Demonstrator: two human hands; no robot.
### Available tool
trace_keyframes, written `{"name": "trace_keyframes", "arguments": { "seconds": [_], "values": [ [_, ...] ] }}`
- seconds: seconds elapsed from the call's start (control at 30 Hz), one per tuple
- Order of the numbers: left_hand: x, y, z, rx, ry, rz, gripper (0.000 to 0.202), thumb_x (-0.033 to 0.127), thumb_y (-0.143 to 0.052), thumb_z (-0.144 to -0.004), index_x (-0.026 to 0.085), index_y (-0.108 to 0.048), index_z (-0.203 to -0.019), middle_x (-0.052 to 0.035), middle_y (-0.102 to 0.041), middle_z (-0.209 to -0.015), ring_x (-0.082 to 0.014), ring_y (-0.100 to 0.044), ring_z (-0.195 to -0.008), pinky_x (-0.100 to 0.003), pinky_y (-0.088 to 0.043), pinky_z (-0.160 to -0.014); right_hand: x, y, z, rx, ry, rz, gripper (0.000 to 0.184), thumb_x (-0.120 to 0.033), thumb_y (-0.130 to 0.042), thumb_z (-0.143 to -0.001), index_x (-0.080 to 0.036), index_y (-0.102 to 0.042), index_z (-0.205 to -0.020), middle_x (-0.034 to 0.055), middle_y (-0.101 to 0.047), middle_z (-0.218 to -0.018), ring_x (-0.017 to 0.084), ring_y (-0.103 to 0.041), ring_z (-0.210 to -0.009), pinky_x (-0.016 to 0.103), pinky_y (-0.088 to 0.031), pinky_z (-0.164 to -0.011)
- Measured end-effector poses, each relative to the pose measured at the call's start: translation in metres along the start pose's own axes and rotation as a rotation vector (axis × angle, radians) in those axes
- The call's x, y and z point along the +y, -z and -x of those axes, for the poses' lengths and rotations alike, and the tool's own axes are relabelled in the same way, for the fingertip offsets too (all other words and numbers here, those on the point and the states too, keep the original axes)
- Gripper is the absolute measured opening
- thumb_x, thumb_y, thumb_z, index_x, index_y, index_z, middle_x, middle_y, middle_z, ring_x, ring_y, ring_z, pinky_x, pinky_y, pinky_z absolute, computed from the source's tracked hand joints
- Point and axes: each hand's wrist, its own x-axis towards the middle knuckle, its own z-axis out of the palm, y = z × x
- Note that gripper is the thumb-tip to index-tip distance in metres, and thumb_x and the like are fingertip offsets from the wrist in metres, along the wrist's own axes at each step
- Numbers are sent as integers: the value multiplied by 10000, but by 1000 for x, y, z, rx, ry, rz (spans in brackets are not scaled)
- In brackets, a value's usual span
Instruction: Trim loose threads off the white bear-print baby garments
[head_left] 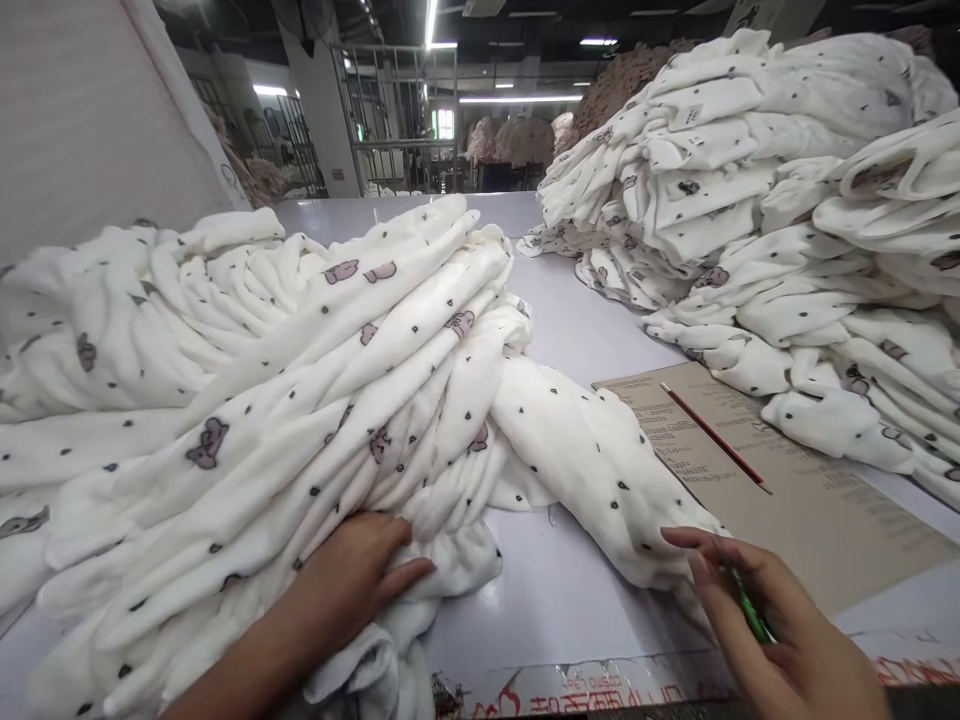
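The heap of white printed fabric (300,400), dotted with dark specks and purplish animal figures, lay across the left and middle of the tabletop (517,580), and a long fabric limb (592,470) ran from it toward the near right. The left hand (367,570) rested at the heap's near side, thumb extended and the other fingers partly hidden by folds; whether its grip was closed on the cloth could not be told. The right hand (780,620) had its grip curled about a slim green tool (752,610), with thumb and forefinger at the limb's end; whether they pinched the cloth was unclear. Just beyond that hand lay a brown card sheet (847,540) with printed lines, its left edge partly covered by the limb, and a dark red pencil (716,440) lay slantwise on it. A second pile (750,170) of similar white fabric rose at the right, overlapping the card's far side. Farther back stood a metal rack (401,120), beneath lit ceiling tubes (431,22).
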Motion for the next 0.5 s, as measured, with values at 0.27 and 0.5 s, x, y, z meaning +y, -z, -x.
{"name": "trace_keyframes", "arguments": {
  "seconds": [0.27,0.5],
  "values": [
    [46,-26,-20,118,-614,-210,359,259,-523,-874,184,-467,-1220,-93,-561,-1204,-238,-503,-1102,-444,-277,-1043,-32,-45,-18,26,33,153,451,-476,-429,-858,-222,-456,-1228,117,-503,-1295,278,-642,-880,349,-501,-540],
    [-10,-7,-7,106,-204,-306,207,-30,-479,-712,145,-577,-661,-56,-595,-754,-229,-548,-831,-415,-391,-894,11,3,-39,-28,-215,67,430,-571,-422,-791,-205,-637,-854,84,-719,-718,296,-679,-653,367,-513,-556]
  ]
}}
